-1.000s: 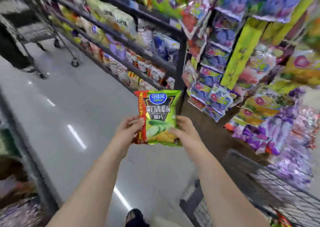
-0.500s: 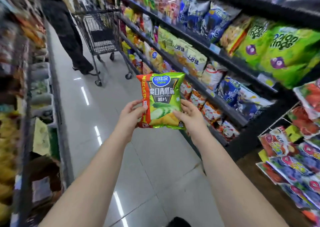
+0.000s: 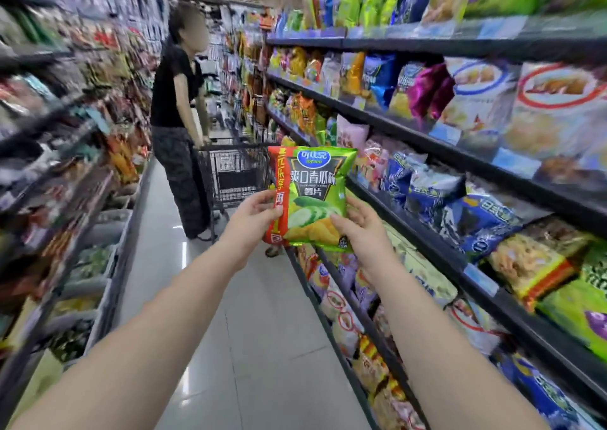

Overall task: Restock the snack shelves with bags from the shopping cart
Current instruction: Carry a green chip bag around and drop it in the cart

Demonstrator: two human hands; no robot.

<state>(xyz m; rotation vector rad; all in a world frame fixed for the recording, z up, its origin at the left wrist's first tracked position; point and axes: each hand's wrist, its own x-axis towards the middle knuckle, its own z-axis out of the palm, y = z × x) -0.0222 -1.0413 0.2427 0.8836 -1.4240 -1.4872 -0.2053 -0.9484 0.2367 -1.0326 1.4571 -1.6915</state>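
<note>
Head cam: green cucumber chip bag (image 3: pixel 312 199) held up in both hands, mid-aisle.
My left hand (image 3: pixel 253 214) pinches the bag's red left edge with the thumb on the front, and my right hand (image 3: pixel 361 229) curls round the lower right corner. The bag's dead centre, upright, label facing me, not touching the snack shelves (image 3: pixel 427 47) that run along 1 to 4 o'clock. At 11 o'clock a person in black (image 3: pixel 177 101) holds a wire cart (image 3: pixel 235 173), which sits behind the bag.
</note>
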